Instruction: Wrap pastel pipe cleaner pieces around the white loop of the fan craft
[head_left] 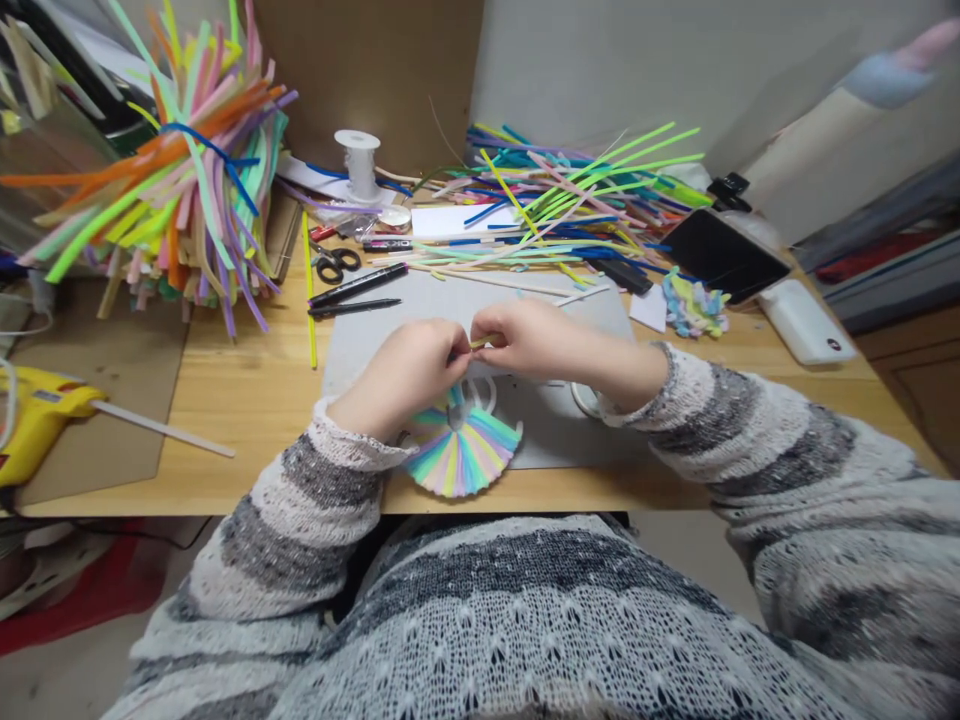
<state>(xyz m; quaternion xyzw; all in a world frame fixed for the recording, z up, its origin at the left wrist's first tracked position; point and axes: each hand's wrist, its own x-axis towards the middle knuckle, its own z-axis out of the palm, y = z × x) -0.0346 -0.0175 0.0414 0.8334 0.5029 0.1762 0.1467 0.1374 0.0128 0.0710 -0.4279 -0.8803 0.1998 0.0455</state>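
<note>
My left hand (409, 368) and my right hand (529, 338) meet above the grey mat (577, 430), fingertips pinched together. Between them runs a short yellowish pipe cleaner (484, 342); its ends are hidden by my fingers. Just below my hands hangs or lies a pastel striped fan of pipe cleaners (466, 455), in yellow, pink, mint and lilac, reaching over the table's front edge. A white pipe cleaner loop (484, 392) shows above the fan; I cannot tell how it joins on. My left hand partly covers the fan's upper left.
A big bundle of pipe cleaners (202, 170) stands at the left, above a yellow glue gun (49, 415). Behind the mat lie scissors (336, 264), black pens (358, 287), a white spool (360, 165) and loose pipe cleaners (570, 190). A phone (726, 255) lies at the right.
</note>
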